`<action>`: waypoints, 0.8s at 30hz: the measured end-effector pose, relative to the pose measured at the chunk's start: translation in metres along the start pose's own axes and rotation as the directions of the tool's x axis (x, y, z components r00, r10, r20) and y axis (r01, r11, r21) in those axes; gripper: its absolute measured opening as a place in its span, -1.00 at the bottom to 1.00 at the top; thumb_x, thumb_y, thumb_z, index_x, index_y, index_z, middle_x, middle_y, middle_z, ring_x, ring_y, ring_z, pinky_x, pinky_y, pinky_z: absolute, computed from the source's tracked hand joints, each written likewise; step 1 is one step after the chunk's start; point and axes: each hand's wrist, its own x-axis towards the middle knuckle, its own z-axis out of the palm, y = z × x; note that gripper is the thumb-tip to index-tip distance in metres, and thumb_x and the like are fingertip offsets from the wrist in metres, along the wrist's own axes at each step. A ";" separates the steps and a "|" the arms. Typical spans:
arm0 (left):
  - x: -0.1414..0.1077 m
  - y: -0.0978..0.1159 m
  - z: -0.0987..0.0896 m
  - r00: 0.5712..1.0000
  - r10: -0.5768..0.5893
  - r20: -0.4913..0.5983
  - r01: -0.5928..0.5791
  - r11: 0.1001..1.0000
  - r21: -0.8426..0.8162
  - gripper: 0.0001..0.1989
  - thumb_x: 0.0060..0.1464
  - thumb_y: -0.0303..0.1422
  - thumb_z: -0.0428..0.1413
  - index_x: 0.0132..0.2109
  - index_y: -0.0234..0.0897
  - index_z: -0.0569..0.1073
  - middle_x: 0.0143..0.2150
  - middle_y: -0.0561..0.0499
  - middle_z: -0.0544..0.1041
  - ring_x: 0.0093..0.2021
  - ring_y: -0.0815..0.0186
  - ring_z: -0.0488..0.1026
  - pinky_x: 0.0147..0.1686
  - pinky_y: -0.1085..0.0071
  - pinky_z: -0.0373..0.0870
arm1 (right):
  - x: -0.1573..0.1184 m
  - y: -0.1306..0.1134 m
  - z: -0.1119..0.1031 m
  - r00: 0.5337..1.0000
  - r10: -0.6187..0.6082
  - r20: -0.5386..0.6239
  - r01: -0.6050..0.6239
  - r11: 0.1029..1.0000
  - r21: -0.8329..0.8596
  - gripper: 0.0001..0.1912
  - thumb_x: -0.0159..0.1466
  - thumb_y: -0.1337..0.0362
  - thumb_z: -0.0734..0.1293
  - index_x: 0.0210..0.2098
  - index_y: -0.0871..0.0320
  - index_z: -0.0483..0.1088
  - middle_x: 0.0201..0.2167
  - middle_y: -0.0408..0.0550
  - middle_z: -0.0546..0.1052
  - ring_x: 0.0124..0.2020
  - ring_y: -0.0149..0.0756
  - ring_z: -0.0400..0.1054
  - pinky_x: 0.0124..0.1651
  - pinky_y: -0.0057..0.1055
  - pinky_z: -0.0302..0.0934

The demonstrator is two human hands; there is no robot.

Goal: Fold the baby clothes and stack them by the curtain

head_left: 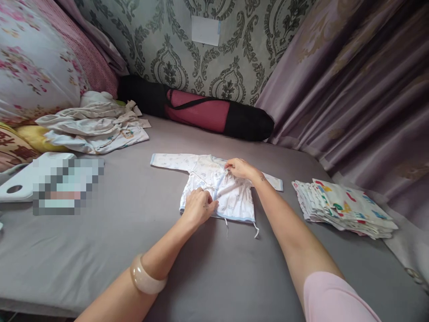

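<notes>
A small white baby shirt (pixel 233 199) with a faint print and light blue trim lies spread on the grey sheet, its sleeves stretched out to both sides. Thin white ties hang from its lower edge. My left hand (pixel 200 206), a pale bangle on its wrist, rests on the lower front with fingers curled in and gripping the cloth beside the blue front edge. Higher up, near the neckline, my right hand (pixel 240 168) pinches the front edge between thumb and fingers. Part of the right sleeve is hidden behind my right forearm.
Folded printed baby clothes (pixel 348 208) are stacked at the right. Rumpled clothes (pixel 100 125) lie at the left near a white board (pixel 20 181) and a blurred-out item (pixel 69 185). A black and dark pink roll bag (pixel 197 109) lies along the patterned wall, beside purple curtains (pixel 321 80).
</notes>
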 end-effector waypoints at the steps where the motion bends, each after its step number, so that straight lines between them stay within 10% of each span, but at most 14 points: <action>1: 0.000 0.000 0.000 1.000 -0.004 0.001 0.004 1.000 0.002 -0.79 0.11 -0.24 0.14 -0.35 -0.26 0.56 -0.26 -0.11 0.51 -0.15 0.14 0.45 -0.15 0.30 0.30 | -0.001 0.004 0.001 0.999 -0.047 0.014 0.047 0.999 0.002 -0.69 0.27 0.43 0.24 -0.09 0.10 0.53 -0.08 -0.03 0.57 -0.08 -0.28 0.42 -0.08 -0.51 0.18; 15: -0.002 0.005 -0.008 0.999 -0.003 0.037 0.001 0.999 0.040 -0.81 0.11 -0.29 0.06 -0.33 -0.24 0.55 -0.22 -0.12 0.52 -0.12 0.12 0.46 -0.13 0.28 0.29 | -0.010 0.000 0.011 0.985 -0.024 -0.173 0.019 0.999 -0.029 -0.81 0.27 0.38 0.22 -0.18 0.11 0.43 -0.12 0.01 0.50 -0.16 -0.23 0.38 -0.14 -0.40 0.19; 24: -0.009 0.005 -0.008 0.998 0.044 0.043 -0.051 0.985 0.166 -0.82 0.14 -0.36 0.05 -0.15 -0.30 0.47 -0.12 -0.17 0.51 -0.07 0.06 0.43 -0.07 0.17 0.32 | -0.014 -0.004 0.054 0.936 0.043 -0.350 -0.006 0.994 0.106 -0.72 0.32 0.42 0.14 -0.10 0.19 0.43 -0.04 0.11 0.52 0.00 -0.15 0.38 0.06 -0.27 0.23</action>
